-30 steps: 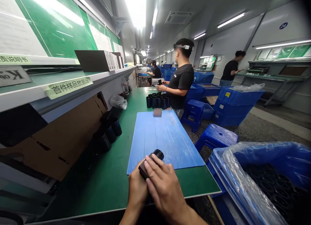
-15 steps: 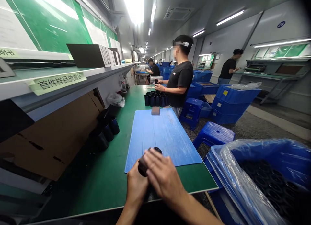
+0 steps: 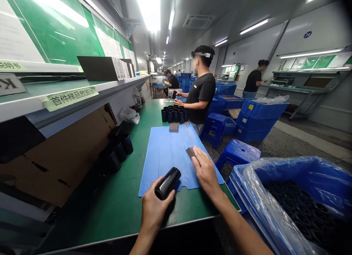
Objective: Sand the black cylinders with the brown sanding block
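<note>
Glossy black cylinder gripped in the curled left hand, open right hand at 2 o'clock, fingertips touching a small brown pad on a blue plastic mat, second brown pad at 12 o'clock, upright black cylinders beyond, plastic-lined blue bin of black cylinders at 3 o'clock

Strip lights, grey floor, white panelled walls

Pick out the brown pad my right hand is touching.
The brown pad at the fingertips of your right hand, on the blue mat. The other brown pad lies untouched at the mat's far edge.
</note>
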